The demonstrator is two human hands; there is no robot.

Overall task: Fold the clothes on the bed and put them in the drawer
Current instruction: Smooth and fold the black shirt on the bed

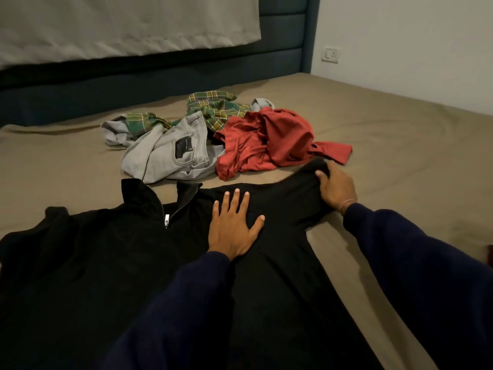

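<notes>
Left hand [233, 227] flattens black pullover [106, 263] — right hand [336, 188] grips sleeve [301, 182].

Black zip-neck sweater [106, 263] spread flat across lower left and centre of frame on the tan-sheeted bed [386, 145], collar toward top, zip partly open, one sleeve stretched out to the right. Frame centre, just above it: crumpled pile of grey jeans [170, 153], green plaid shirt [216, 110] and red shirt [269, 142], all unfolded. Jeans touch the red shirt; plaid lies partly over the jeans.
</notes>
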